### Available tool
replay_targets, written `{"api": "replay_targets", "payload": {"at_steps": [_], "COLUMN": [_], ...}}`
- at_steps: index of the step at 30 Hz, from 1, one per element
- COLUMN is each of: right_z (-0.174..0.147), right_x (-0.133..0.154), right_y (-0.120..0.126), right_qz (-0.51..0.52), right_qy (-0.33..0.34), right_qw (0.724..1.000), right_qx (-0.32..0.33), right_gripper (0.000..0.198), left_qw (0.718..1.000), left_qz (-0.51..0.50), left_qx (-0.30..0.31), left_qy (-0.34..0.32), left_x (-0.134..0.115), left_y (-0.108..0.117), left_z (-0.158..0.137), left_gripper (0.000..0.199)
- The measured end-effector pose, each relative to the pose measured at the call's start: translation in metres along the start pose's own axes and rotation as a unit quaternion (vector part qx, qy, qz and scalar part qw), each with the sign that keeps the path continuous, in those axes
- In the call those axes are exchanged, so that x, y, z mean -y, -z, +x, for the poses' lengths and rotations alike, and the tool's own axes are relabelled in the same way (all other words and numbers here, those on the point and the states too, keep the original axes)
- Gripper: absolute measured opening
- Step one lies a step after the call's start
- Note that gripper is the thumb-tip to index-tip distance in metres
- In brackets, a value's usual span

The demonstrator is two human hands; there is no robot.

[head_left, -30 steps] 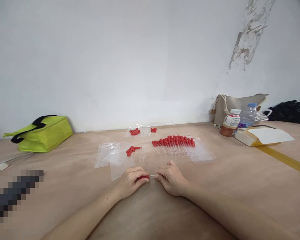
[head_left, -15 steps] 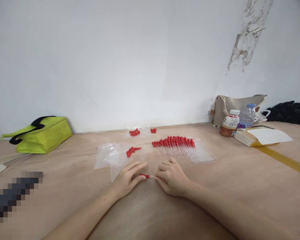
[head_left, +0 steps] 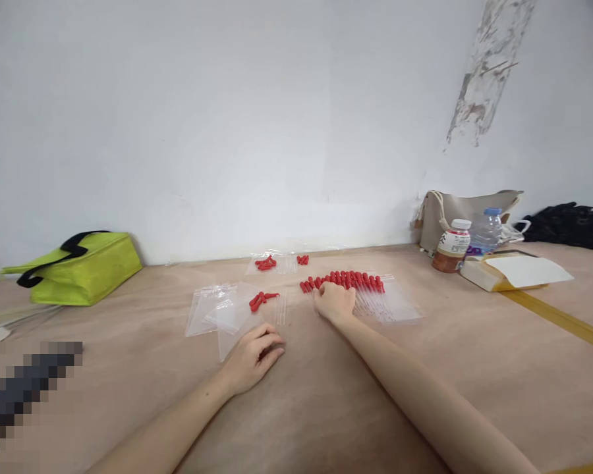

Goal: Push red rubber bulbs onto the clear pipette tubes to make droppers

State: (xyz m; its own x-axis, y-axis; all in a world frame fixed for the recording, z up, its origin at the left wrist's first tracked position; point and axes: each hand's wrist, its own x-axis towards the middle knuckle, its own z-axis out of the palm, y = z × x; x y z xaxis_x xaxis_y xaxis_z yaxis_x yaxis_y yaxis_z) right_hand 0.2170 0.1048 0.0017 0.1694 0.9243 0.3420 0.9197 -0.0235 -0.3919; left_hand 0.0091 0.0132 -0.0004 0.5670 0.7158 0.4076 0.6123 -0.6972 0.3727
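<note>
My right hand reaches into the row of droppers, which have red rubber bulbs and thin clear tubes. Its fingers are curled down and closed on a dropper near the row's left part; the hand hides most of the tube. My left hand rests on the table, fingers loosely apart, holding nothing. Beyond it lie several loose red bulbs and, beside them, several thin clear tubes. Clear zip bags lie flat to the left, one partly behind my left hand.
Farther back are a clear bag with red bulbs and tubes. A lime-green bag stands at left. At right are a drink bottle, a clear bottle, a beige bag, an open box and yellow tape.
The dropper that was between both hands has left my left hand, which is now empty. My right hand has moved forward to the row of droppers.
</note>
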Motion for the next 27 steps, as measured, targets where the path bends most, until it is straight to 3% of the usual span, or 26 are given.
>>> {"api": "replay_targets", "payload": {"at_steps": [16, 23, 27], "right_z": [-0.003, -0.017, -0.015], "right_x": [0.004, 0.035, 0.053], "right_y": [-0.006, -0.007, -0.014], "right_qz": [-0.018, 0.005, 0.001], "right_qy": [0.03, 0.08, 0.053], "right_qw": [0.999, 0.996, 0.995], "right_qx": [-0.008, 0.051, 0.087], "right_gripper": [0.026, 0.022, 0.024], "left_qw": [1.0, 0.986, 0.971], "left_qz": [0.0, 0.08, 0.15], "left_qx": [-0.002, -0.098, -0.075], "left_qy": [-0.002, 0.105, 0.167], "left_x": [-0.001, 0.017, 0.044], "left_y": [-0.001, 0.016, 0.032], "left_z": [0.001, 0.018, 0.049], "left_gripper": [0.018, 0.015, 0.017]}}
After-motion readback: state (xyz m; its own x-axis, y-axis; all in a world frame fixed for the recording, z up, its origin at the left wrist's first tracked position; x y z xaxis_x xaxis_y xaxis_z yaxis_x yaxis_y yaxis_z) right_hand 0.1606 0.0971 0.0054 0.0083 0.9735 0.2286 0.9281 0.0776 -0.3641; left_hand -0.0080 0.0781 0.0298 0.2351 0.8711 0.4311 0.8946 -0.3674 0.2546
